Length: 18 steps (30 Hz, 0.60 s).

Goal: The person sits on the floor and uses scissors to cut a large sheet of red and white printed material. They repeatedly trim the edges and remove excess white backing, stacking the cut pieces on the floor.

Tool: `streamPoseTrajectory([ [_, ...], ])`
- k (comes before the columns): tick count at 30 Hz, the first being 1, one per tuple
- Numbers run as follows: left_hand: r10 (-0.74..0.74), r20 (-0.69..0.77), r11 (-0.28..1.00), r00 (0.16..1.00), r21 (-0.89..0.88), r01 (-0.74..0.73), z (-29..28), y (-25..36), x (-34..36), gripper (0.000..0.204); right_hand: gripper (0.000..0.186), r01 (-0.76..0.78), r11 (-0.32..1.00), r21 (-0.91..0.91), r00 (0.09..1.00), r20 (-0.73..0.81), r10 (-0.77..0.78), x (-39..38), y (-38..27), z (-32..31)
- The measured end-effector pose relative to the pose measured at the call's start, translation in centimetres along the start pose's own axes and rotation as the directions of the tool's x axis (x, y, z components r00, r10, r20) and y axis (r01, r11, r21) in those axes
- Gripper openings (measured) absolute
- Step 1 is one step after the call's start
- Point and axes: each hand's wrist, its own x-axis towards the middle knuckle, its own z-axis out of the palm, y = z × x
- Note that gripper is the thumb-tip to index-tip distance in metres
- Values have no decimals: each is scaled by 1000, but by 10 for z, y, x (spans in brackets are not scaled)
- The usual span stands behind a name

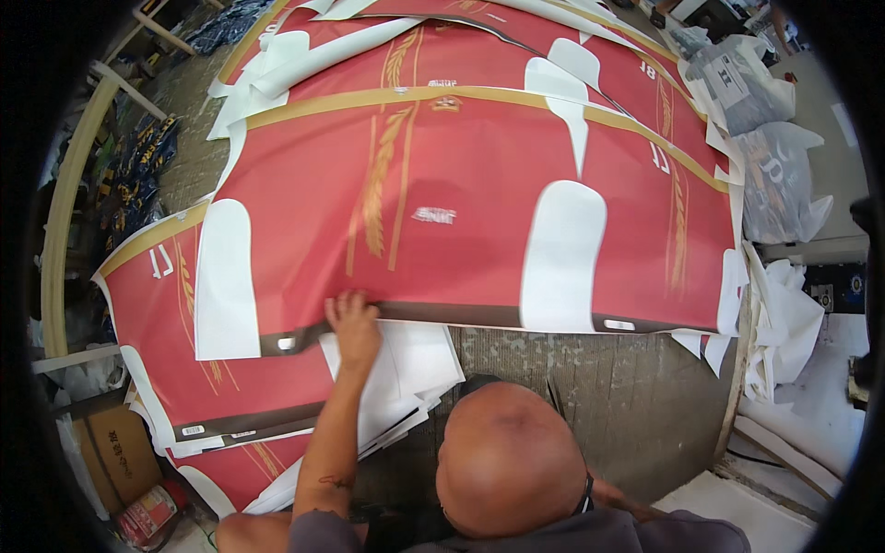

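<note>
A large red printed sheet [479, 249] with gold bands, a golden wheat-ear pattern and rounded white areas lies over a stack of similar sheets. Its near border is a dark brown strip [452, 313]. On that border rests my left hand [355, 318], fingers spread over the sheet, which buckles around them. The forearm reaches in from the lower left. Of my right arm only a forearm [629, 502] with a dark band shows; its hand is hidden behind my bent knee [512, 456]. Beneath the left hand lie loose white sheets [419, 359].
More red sheets [147, 341] stick out at the left, and others overlap at the far side. A worn grey-brown surface [636, 396] shows in front of the stack. Clear plastic bags [779, 175] stand at the right, a wooden frame [69, 221] and a cardboard box [115, 456] at the left.
</note>
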Motion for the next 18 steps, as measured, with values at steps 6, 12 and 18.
streamPoseTrajectory([
  [6, 12, 133, 1000, 991, 20, -15, 27, 35, 0, 52, 63, 106, 945, 308, 993, -88, -83, 74, -62, 11],
  [12, 587, 76, 767, 806, -370, -524, 60, 167, 13, 46, 53, 281, 745, 605, 943, -31, -330, 129, -83, 31],
  [18, 683, 467, 697, 561, -647, -310, 48, 193, 33, 10, 42, 464, 861, 208, 882, -199, -427, 143, -88, 29],
])
